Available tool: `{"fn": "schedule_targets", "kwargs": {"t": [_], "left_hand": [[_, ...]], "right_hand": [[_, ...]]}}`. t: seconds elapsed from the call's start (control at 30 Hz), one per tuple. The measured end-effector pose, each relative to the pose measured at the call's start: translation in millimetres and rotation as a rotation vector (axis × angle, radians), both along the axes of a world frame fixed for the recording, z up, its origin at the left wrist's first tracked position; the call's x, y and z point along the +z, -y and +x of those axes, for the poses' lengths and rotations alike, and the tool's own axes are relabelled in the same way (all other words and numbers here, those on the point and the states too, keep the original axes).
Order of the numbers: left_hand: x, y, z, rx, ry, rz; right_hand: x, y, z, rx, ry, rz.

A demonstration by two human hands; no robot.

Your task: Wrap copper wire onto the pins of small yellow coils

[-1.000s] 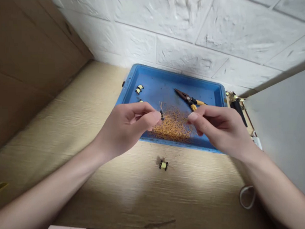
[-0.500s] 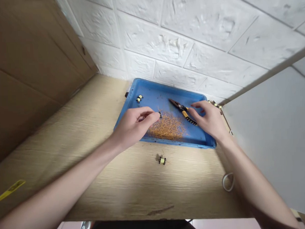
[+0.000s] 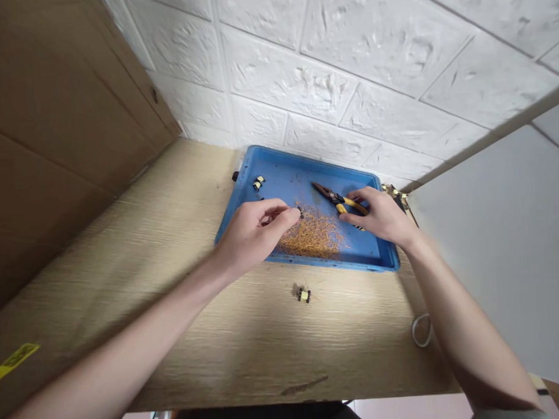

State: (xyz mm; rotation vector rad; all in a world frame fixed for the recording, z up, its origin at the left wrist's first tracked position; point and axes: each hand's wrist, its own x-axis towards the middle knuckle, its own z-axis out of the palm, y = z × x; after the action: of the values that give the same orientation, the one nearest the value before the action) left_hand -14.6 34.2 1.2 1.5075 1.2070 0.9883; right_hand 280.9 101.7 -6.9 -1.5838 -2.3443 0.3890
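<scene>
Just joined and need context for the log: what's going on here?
A person works over a blue tray with both bare hands. The left hand pinches a small dark part, mostly hidden by the fingers, above a heap of wire clippings. The right hand is at the handles of the pliers; whether its grip is closed isn't clear. One black-and-yellow component lies in the tray, another on the table in front.
</scene>
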Motion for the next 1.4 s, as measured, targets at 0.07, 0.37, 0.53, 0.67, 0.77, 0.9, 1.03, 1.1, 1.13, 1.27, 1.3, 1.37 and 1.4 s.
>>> {"fn": "schedule_targets", "kwargs": {"t": [0.07, 0.37, 0.53, 0.67, 0.77, 0.9, 1.03, 1.1, 1.13, 1.27, 1.3, 1.37, 1.4], "left_hand": [[1.0, 0.0, 0.4, 0.006, 0.002, -0.01], [5.0, 1.6, -0.5, 0.028, 0.011, -0.039], [5.9, 1.9, -0.3, 0.035, 0.023, -0.051], [8.1, 2.1, -0.1, 0.048, 0.039, -0.062], [8.5, 1.9, -0.1, 0.064, 0.062, -0.08], [7.4, 0.6, -1.0, 0.07, 0.077, -0.089], [8.5, 1.2, -2.1, 0.047, 0.087, -0.09], [10.3, 3.8, -2.0, 0.023, 0.091, -0.073], [11.3, 5.8, -1.7, 0.007, 0.092, -0.06], [14.9, 15.7, 0.9, -0.075, 0.084, -0.025], [15.4, 17.9, 1.5, -0.085, 0.069, -0.03], [16.1, 21.1, 2.4, -0.093, 0.045, -0.046], [16.3, 22.1, 2.7, -0.098, 0.042, -0.052]], "right_hand": [[-0.7, 1.3, 0.0, 0.023, -0.014, -0.012], [-2.5, 9.0, -3.5, -0.082, -0.217, -0.035], [10.5, 13.9, -4.9, -0.146, -0.489, -0.172], [23.3, 29.5, -13.6, -0.109, -0.644, -0.31], [24.1, 45.1, -26.4, -0.077, -0.866, -0.464], [18.7, 57.9, -40.6, -0.072, -0.915, -0.6], [19.1, 60.6, -41.8, -0.123, -1.091, -0.71], [20.6, 61.0, -37.8, -0.153, -1.216, -0.752], [21.2, 61.5, -35.1, -0.164, -1.256, -0.765], [19.5, 66.1, -24.5, -0.2, -1.189, -0.744], [18.1, 67.7, -22.5, -0.208, -1.173, -0.74], [14.8, 71.0, -19.7, -0.217, -1.187, -0.736], [13.2, 72.4, -18.7, -0.217, -1.207, -0.732]]}}
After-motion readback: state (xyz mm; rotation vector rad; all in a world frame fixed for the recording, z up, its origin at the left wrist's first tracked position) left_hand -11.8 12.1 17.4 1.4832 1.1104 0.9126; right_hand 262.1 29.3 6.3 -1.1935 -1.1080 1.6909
